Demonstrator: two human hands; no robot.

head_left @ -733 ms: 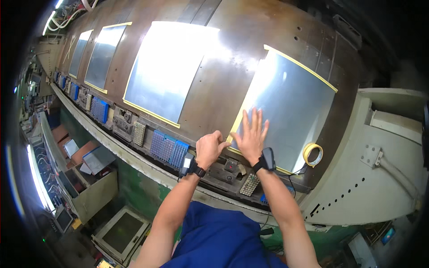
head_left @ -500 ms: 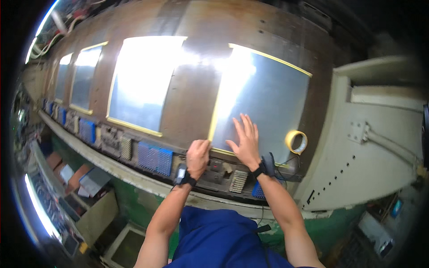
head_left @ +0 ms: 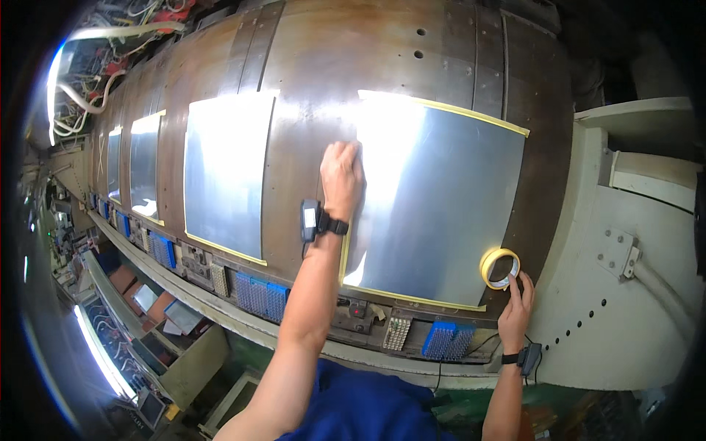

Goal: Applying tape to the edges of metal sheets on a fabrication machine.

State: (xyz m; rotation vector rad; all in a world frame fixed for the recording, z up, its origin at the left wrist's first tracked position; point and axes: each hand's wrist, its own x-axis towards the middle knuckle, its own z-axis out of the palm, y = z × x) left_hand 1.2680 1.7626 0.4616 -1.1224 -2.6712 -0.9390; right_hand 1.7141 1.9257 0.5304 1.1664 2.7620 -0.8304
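My left hand (head_left: 342, 173) is closed in a fist over the left edge of a shiny metal sheet (head_left: 448, 198). What its fingers hold, if anything, is hidden. Yellow tape (head_left: 471, 114) runs along the sheet's far, left and near edges. Close to the near right corner stands a roll of yellow tape (head_left: 488, 270), with the fingers of my right hand (head_left: 517, 312) closed on its lower rim. The sheet lies flat on a brown, worn metal surface (head_left: 305, 140).
More taped sheets (head_left: 224, 176) lie to the left. Blue pin blocks (head_left: 447, 339) and metal fittings (head_left: 357, 312) line the near edge. A pale machine frame (head_left: 632, 220) with a bar stands at the right. Shelves with boxes (head_left: 180, 316) are at the lower left.
My left hand has moved away from me along the sheet's left edge. My right hand, earlier spread on the sheet, has gone right to the tape roll. The view has shifted.
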